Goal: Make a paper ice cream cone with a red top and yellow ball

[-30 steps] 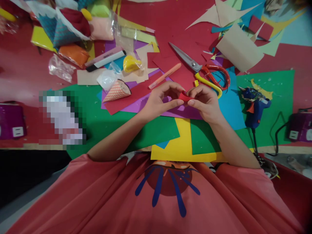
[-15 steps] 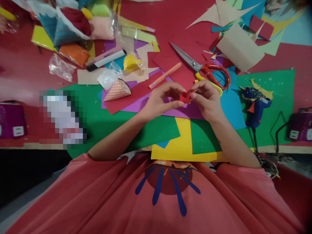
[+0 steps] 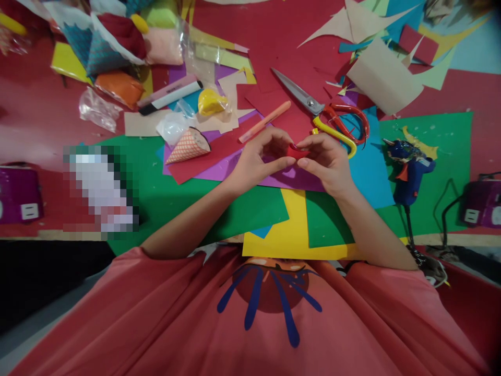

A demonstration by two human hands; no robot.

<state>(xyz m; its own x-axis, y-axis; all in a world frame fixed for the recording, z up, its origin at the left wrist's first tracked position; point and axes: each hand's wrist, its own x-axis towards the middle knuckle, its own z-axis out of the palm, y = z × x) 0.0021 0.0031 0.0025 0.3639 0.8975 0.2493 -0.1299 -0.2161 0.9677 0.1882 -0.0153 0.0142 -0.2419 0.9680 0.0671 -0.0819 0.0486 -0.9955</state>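
And right at the centre of the frame, left hand (image 3: pixel 251 161) and right hand (image 3: pixel 332 164) both have their grip pinched on the small, curled, red paper-like piece (image 3: pixel 296 152), which could spring open or drop onto the flat purple paper-like sheet (image 3: pixel 284 180) if either pinch slackens!

purple box, apparently (image 3: pixel 18 190), on red table (image 3: pixel 29 117)

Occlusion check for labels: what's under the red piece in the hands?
Purple paper shows below the red piece, between left hand and right hand. Whatever lies directly under the red piece and fingers is covered.
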